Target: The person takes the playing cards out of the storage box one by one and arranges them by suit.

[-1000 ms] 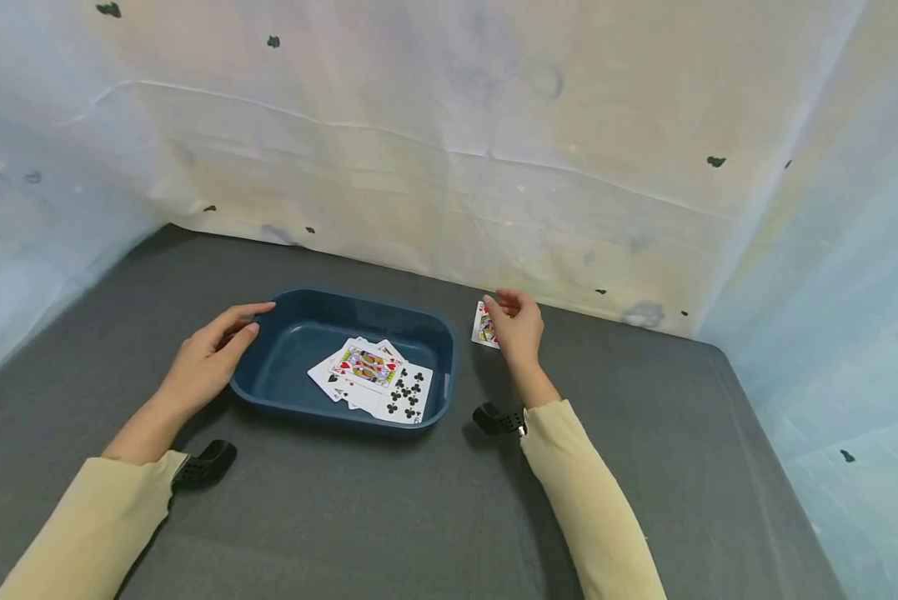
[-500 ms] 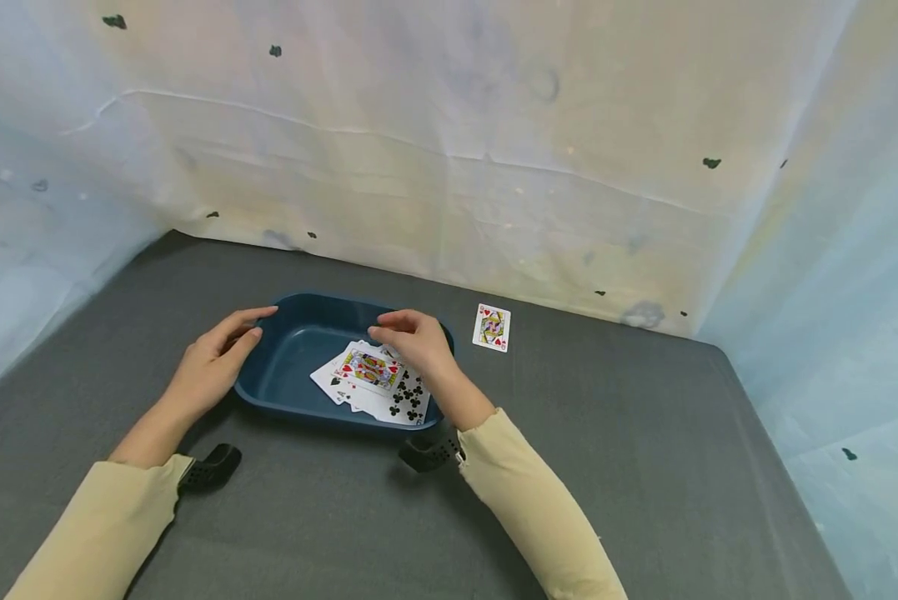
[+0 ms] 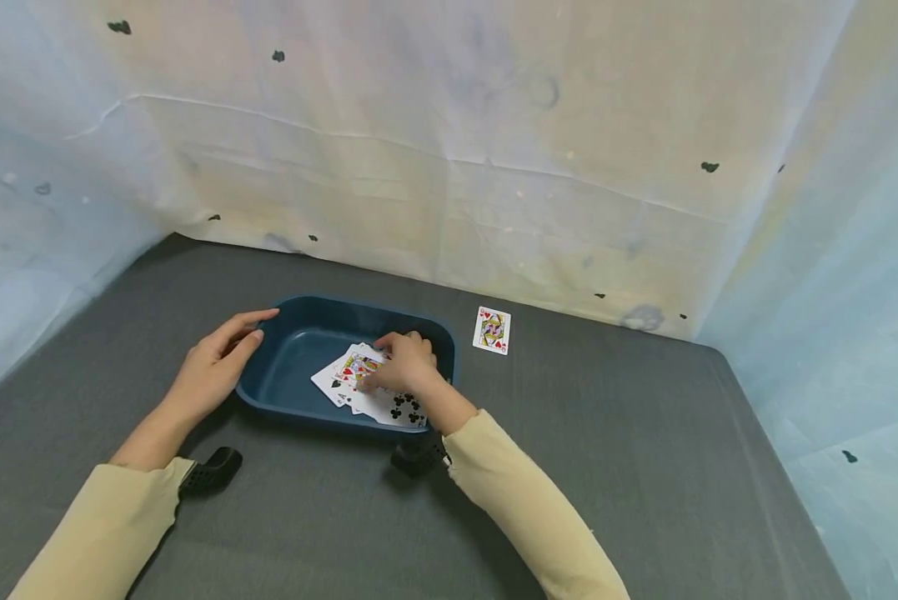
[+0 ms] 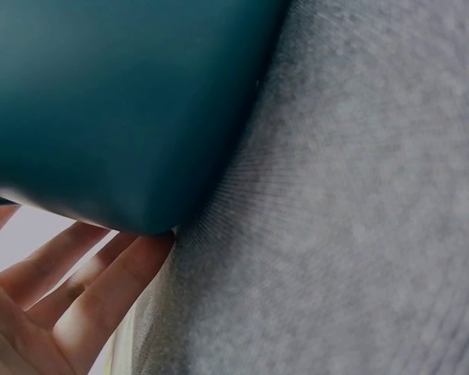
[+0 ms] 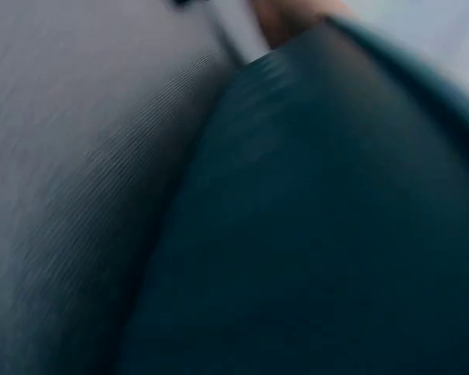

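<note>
The left hand (image 3: 212,367) touches the tray's (image 3: 283,371) left end, fingers relaxed; in the tray's right half the right hand (image 3: 406,365) covers face-up cards (image 3: 337,382), its grip unclear; beyond, right of the tray, lies a heart card (image 3: 491,330)

Left hand (image 3: 218,357) has fingers extended, right hand (image 3: 406,365) has thumb and forefinger spread apart

Cream back sheet (image 3: 449,192) is hanging as the rear wall, a long crease (image 3: 388,132) running across it. Pale blue left sheet (image 3: 43,275) and right sheet (image 3: 846,333) are closing in the sides. Small dark spots (image 3: 709,167) are dotting the fabric. Dark grey tabletop (image 3: 666,450) is running back to the cream one. Light is falling soft.
</note>
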{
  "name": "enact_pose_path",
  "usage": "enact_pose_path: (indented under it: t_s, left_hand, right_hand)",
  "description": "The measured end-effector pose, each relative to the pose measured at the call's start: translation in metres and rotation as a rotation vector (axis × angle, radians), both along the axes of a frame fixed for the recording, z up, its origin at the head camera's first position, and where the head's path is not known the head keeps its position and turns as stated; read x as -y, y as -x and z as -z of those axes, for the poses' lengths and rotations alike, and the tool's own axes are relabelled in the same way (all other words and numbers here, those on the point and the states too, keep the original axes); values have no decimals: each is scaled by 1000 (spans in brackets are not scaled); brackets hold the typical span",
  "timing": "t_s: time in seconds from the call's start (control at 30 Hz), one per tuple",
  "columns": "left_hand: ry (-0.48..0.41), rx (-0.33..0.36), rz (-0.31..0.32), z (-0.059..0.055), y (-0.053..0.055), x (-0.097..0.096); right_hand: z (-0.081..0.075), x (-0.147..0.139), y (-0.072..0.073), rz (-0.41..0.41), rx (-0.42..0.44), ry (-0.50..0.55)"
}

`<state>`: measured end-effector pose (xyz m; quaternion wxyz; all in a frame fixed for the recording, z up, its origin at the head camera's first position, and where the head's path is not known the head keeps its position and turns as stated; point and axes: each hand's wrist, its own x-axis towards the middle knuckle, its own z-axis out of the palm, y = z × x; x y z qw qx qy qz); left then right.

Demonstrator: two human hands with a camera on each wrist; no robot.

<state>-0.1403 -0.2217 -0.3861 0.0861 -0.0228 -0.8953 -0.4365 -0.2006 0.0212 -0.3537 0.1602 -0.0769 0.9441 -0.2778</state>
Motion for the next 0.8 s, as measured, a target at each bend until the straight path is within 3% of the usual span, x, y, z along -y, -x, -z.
enact_pose_path:
  t_s: [0.1, 0.23, 0.5, 0.8]
  left_hand:
    - [1, 1, 0, 0, 0, 0]
    - [3, 1, 2, 0, -1, 1]
    - [4, -10, 2, 0, -1, 0]
    - [6, -3, -1, 0, 1, 0]
  right_hand:
    - [1, 1, -2, -40, -40, -128]
    - [0, 1, -4, -10, -51, -103]
    - [0, -2, -2, 73, -98, 127]
    - [-14, -18, 0, -3, -30, 583]
